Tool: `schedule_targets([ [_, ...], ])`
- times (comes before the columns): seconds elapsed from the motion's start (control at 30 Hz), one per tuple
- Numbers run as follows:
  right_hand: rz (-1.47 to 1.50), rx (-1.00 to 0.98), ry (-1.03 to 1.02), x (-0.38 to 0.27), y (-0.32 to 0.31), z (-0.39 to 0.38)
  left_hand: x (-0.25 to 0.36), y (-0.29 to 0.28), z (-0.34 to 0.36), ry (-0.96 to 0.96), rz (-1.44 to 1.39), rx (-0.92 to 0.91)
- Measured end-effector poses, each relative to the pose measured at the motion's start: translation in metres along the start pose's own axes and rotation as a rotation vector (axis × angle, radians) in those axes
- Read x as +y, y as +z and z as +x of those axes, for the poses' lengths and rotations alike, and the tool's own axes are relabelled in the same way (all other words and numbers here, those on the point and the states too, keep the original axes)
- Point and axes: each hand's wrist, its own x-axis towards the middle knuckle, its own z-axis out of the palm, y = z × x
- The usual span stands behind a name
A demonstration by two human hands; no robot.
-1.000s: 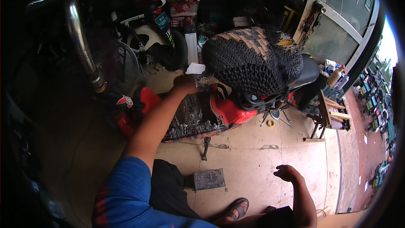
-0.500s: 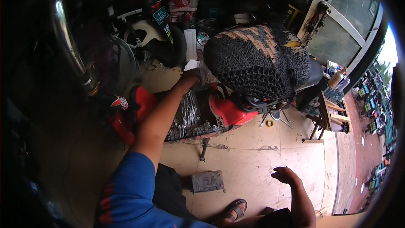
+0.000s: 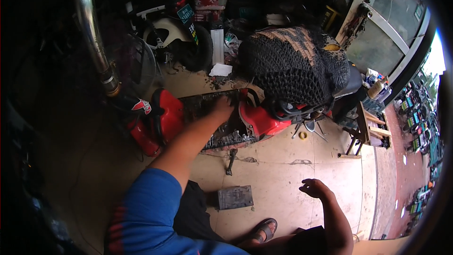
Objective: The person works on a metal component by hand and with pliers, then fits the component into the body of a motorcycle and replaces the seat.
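My left hand (image 3: 222,108) reaches over the footboard (image 3: 226,134) of a red scooter (image 3: 266,120); its fingers are too dark and blurred to read. The footboard is dark, with torn, shiny, crinkled material along its edges. Past its far side a white piece (image 3: 221,70) lies on the floor beside dark debris. My right hand (image 3: 315,188) hangs over the floor at the lower right, fingers loosely curved and apart, holding nothing. On the floor between my hands and my feet sits a grey, battery-like block (image 3: 236,197). The scooter's kickstand (image 3: 230,162) points toward me.
A black knitted cover (image 3: 288,66) drapes the scooter's seat. Tools (image 3: 310,126) and a yellow ring (image 3: 302,135) lie on the floor beside it. A wooden stool frame (image 3: 375,127) stands at right. Another two-wheeler (image 3: 179,42) and boxes fill the back. A metal pipe (image 3: 92,28) rises at left.
My left hand has drawn back from beside the white piece to above the footboard. The white piece stays on the floor. My right hand has hardly moved; the view has shifted slightly.
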Motion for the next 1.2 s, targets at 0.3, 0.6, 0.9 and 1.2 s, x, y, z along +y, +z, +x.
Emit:
schedule_targets([
  [0.3,-0.183,0.011,0.036,0.051,0.017,-0.007,0.026,-0.02,0.01,-0.042,0.138,-0.111],
  [0.6,-0.194,0.053,-0.017,0.046,0.016,0.034,0.011,-0.102,-0.097,0.081,-0.037,-0.143],
  [0.9,-0.171,0.089,-0.032,0.02,0.005,0.018,0.099,-0.157,-0.147,0.109,-0.105,-0.476],
  [1.2,-0.113,0.19,-0.19,-0.059,0.013,-0.031,0.106,-0.228,-0.182,0.194,-0.288,-0.538],
])
